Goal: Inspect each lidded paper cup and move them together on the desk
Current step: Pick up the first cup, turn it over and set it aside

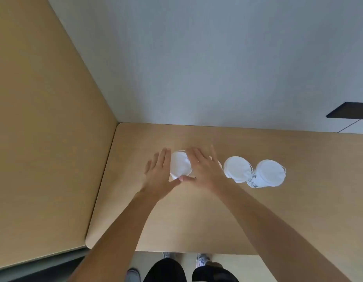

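Note:
White lidded paper cups stand in a row on the wooden desk (197,220). The leftmost cup (179,166) sits between my two hands. My left hand (159,176) lies against its left side, fingers straight and apart, and its thumb meets my right thumb in front of the cup. My right hand (205,169) is spread flat to the right of that lid and covers a second cup, of which only a white sliver (219,163) shows. Further right a third cup (236,168) touches a fourth cup (270,173), which has dark print on its side.
The desk sits in a corner, with a wooden side panel (44,129) on the left and a grey wall (197,58) behind. A black shelf (351,110) juts out at the far right. My legs and shoes show below the desk's front edge.

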`<state>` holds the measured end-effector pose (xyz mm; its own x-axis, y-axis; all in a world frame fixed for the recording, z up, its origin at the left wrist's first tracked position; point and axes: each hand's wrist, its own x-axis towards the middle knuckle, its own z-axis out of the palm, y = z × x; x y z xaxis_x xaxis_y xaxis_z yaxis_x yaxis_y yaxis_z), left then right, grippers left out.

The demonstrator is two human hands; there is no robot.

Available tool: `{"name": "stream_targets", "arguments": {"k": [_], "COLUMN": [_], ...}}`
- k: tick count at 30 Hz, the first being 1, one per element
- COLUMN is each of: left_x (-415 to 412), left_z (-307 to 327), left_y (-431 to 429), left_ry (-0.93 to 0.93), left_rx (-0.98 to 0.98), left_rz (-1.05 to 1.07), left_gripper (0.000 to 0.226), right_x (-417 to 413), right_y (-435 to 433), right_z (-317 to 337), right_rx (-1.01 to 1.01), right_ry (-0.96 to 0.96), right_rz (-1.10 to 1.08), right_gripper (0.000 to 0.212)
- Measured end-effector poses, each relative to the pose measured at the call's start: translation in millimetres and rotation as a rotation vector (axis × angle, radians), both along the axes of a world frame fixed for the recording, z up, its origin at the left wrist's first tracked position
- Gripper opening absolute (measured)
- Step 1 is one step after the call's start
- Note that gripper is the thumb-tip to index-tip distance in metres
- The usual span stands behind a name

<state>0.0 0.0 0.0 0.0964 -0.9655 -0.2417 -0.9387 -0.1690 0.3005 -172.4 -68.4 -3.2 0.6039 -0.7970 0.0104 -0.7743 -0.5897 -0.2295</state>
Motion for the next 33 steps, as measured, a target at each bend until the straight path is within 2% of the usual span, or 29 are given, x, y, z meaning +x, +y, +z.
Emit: {"name": "stream_targets", "arguments": {"k": [2, 5, 9, 12, 15, 18, 20, 22, 27, 29, 32, 33], "left_x": [0.5, 1.3, 1.6, 3.7, 14.0, 15.7, 10.1, 4.6, -2.2, -2.4, -4.2, -6.1], "left_z": [1.0, 0.7, 8.6, 13.5, 13.7, 14.5, 12.7, 6.8, -1.5, 0.3, 0.9, 0.6], "left_y": [0.2, 3.6, 16.1, 40.3, 75.2, 102.7, 108.8, 109.1, 98.7, 94.4, 86.2, 81.7], "left_ry": [0.050, 0.094, 0.185, 0.323, 0.528, 0.760, 0.796, 0.804, 0.667, 0.681, 0.731, 0.758], "left_rx": [-0.025, -0.047, -0.073, -0.098, -0.032, 0.006, -0.018, -0.049, -0.118, -0.125, -0.126, -0.117], "left_rz": [0.040, 0.089, 0.168, 0.228, 0.276, 0.445, 0.614, 0.739, 0.805, 0.833, 0.871, 0.919], "left_gripper": [0.108, 0.100, 0.095, 0.090, 0.081, 0.065, 0.045, 0.035, 0.034, 0.035, 0.033, 0.033], "right_x": [3.3, 6.0, 10.4, 14.2, 14.3, 16.5, 21.0, 26.4, 38.6, 41.6, 54.8, 62.8], "right_y": [-2.6, -6.6, -4.5, 10.6, 39.7, 72.6, 90.9, 104.6, 118.7, 116.3, 108.2, 105.8], "right_z": [1.2, 1.1, 0.5, 1.2, 5.5, 7.0, 4.1, -0.8, 4.5, 12.9, 15.6, 14.4], "right_rx": [0.088, 0.110, -0.021, -0.060, 0.055, 0.302, 0.417, 0.479, 0.537, 0.635, 0.788, 0.802], "right_ry": [0.001, 0.038, -0.005, -0.083, -0.153, -0.208, -0.215, -0.239, -0.309, -0.342, -0.510, -0.574], "right_rz": [0.045, 0.077, 0.130, 0.193, 0.196, 0.123, 0.040, -0.023, -0.110, -0.178, -0.429, -0.546], "right_gripper": [0.094, 0.092, 0.093, 0.096, 0.096, 0.094, 0.094, 0.094, 0.099, 0.088, 0.029, 0.025]}}
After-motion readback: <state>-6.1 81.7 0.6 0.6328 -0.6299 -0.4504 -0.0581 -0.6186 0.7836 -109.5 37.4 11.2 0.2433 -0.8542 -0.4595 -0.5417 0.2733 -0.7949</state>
